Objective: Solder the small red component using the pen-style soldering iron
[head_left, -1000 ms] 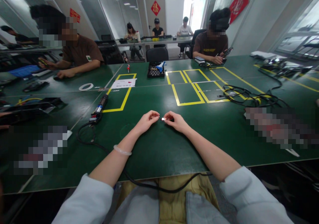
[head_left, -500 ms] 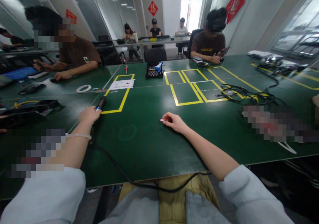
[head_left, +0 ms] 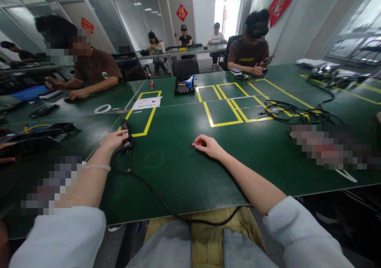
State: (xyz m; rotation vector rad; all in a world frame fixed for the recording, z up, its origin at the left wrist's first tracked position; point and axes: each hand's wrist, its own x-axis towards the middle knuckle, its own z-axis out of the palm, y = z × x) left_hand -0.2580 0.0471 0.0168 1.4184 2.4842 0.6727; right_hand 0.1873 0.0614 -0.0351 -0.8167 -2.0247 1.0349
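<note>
Green and slightly glossy, the table (head_left: 178,184) spreads out below the head camera I watch from afar. On my left side, the left hand (head_left: 115,141) has its fingers closed over a black tool (head_left: 127,141), near the corner of a yellow tape outline (head_left: 145,127); a pale bracelet (head_left: 97,167) sits around that wrist. A black cord (head_left: 208,222) runs from the tool, across the table and over its near edge. In front of me, the right hand (head_left: 208,147) pinches a small red piece (head_left: 193,144) between thumb and fingertips, just above or on the tabletop; at this distance I can't tell which, nor make out what the piece is. The two hands are well apart, with bare green surface between them. Beyond the tool I see a sheet of paper (head_left: 148,103) lying partly across the tape, a white ring (head_left: 102,109) to its left and a red screwdriver (head_left: 151,84) farther back. A black tray (head_left: 180,88) stands near the far edge, holding something blue and white (head_left: 189,80), and tangled cables (head_left: 278,111) lie off to the right.
</note>
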